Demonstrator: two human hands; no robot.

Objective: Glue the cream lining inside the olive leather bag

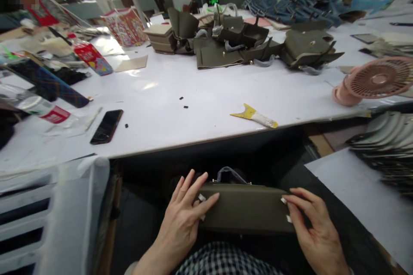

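An olive-green handbag (248, 210) lies across my lap, a long flat side facing up. Its clear-wrapped handle (230, 174) arches beyond the far edge. Small white tabs stick out near both ends of that side. My left hand (185, 212) rests at the left end with its fingers stretched apart and the thumb laid on the panel, beside a white tab (201, 197). At the right end, the thumb and index finger of my right hand (314, 223) pinch together at another white tab (283, 200). A second tab (288, 219) shows just below it.
On the white table (155, 124) are a phone (107, 126), a yellow forked tool (254, 116), a pink fan (374, 79) and a red drink bottle (92, 56). More olive bags (238, 38) stand at the back. A white slatted crate (64, 210) is at my left, stacked pieces (387, 150) at right.
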